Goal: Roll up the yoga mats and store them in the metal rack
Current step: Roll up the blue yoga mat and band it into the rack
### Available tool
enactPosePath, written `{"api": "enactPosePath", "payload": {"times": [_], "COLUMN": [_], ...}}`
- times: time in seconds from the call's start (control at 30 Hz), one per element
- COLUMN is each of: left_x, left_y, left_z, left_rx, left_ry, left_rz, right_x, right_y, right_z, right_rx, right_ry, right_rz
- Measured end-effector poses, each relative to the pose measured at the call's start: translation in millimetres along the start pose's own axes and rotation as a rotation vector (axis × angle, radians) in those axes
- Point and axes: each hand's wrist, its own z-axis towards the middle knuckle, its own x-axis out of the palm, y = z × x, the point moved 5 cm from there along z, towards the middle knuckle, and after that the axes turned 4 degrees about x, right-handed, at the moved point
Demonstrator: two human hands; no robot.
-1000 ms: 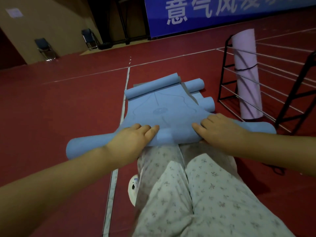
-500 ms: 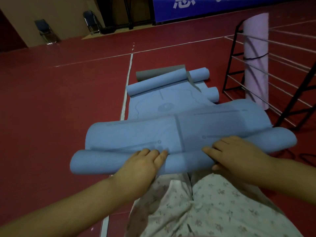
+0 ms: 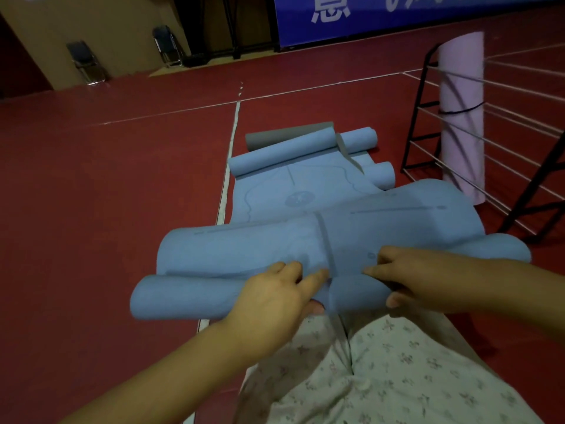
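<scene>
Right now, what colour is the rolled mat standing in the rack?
Pale pink. The rolled mat stands upright in the metal rack; head view.

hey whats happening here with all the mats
A person is rolling up a blue yoga mat on the red floor. The left hand and right hand both grip the rolled end near its middle, with the loose part draped ahead. More blue mats lie partly rolled beyond it. One pink rolled mat already stands in the metal rack.
</scene>
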Motion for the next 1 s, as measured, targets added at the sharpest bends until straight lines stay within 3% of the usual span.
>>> {"api": "enactPosePath", "payload": {"times": [0.07,0.13,0.23,0.3,0.43,0.53,0.6,0.7,0.8,1.0], "left_x": [-0.5,-2.3,-0.5,0.2,4.9,7.8,7.3,-4.3,0.9,16.3], "left_y": [2.3,4.1,11.6,16.1,28.7,35.5,33.6,15.5,-3.3,-5.1], "left_z": [4.1,12.3,23.4,27.7,32.2,37.2,39.6,33.6,18.5,20.7], "left_rx": [0.014,0.029,-0.017,-0.071,-0.175,-0.199,-0.171,-0.039,0.031,-0.061], "left_ry": [0.023,0.062,0.211,0.305,0.448,0.485,0.416,0.080,-0.071,0.008], "left_rz": [-0.039,-0.054,-0.114,-0.202,-0.405,-0.519,-0.444,-0.154,0.050,0.148], "right_x": [1.8,2.5,-3.3,-0.8,5.6,13.2,9.5,-3.0,-10.6,-19.4], "right_y": [0.3,6.0,26.6,42.5,45.3,39.2,36.9,38.9,33.0,16.1], "right_z": [2.5,3.1,0.7,-1.1,-5.2,-2.0,-1.8,-2.0,3.6,22.8], "right_rx": [0.030,0.083,0.127,0.133,0.087,0.066,0.055,0.018,0.007,0.005], "right_ry": [0.032,0.021,-0.109,-0.166,-0.529,-0.631,-0.626,-0.576,-0.442,-0.267], "right_rz": [0.028,-0.118,-0.284,-0.211,-0.023,0.065,0.083,0.073,0.042,0.108]}}
